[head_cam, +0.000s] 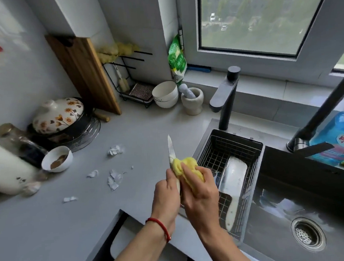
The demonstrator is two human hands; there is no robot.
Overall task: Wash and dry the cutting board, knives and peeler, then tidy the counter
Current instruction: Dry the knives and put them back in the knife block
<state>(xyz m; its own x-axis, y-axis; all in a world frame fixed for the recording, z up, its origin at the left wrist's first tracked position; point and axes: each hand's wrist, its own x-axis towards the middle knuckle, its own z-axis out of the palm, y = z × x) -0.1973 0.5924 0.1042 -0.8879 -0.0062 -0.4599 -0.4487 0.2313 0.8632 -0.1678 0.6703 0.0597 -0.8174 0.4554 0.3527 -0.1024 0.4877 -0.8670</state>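
Observation:
My left hand (167, 189) grips the handle of a small knife (171, 149) whose blade points up and away over the counter edge. My right hand (200, 186) holds a yellow cloth (187, 167) wrapped round the base of the blade. A cleaver (232, 182) with a white handle lies in the wire basket (248, 145) at the sink's left end. The wooden cutting board (84, 71) leans upright against the back wall. I do not see a peeler.
Scraps of white paper (115, 179) litter the grey counter (136, 133). A small bowl (57, 159), a flowered pot (60, 116), white bowls (165, 93) and a mortar (192, 101) stand along the back. The black faucet (225, 97) rises behind the sink (308, 234).

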